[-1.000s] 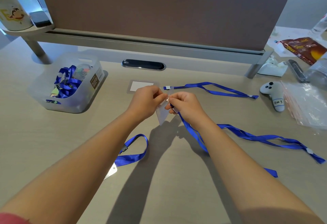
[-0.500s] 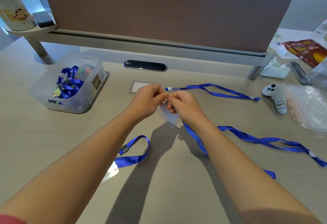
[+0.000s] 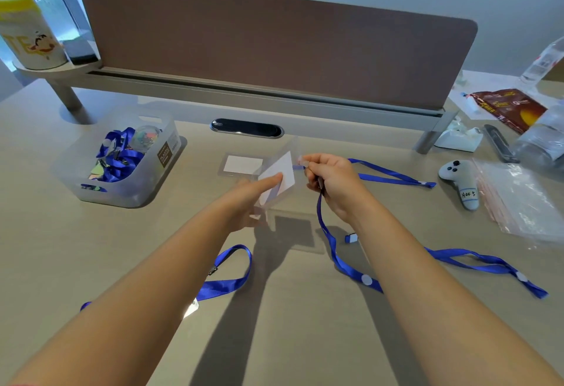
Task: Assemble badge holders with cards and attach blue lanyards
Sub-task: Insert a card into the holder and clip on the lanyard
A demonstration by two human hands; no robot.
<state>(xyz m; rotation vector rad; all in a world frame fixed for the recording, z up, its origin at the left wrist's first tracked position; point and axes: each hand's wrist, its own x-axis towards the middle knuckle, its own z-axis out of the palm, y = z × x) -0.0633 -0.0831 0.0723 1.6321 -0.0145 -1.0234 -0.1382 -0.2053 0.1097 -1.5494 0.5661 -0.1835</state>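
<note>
Left hand (image 3: 244,199) pinches badge holder (image 3: 276,176); right hand (image 3: 331,181) grips lanyard (image 3: 332,251). Toy (image 3: 460,182) label apparently reads "Hoo 5".

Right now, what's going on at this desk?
A person is putting badges together. The left hand holds up a clear badge holder with a white card inside, while the right hand pinches the clip end of a blue lanyard beside the holder's top edge. Whether it is clipped on is unclear. Another holder with a card lies flat behind, and a plastic bin holds more lanyards.
</note>
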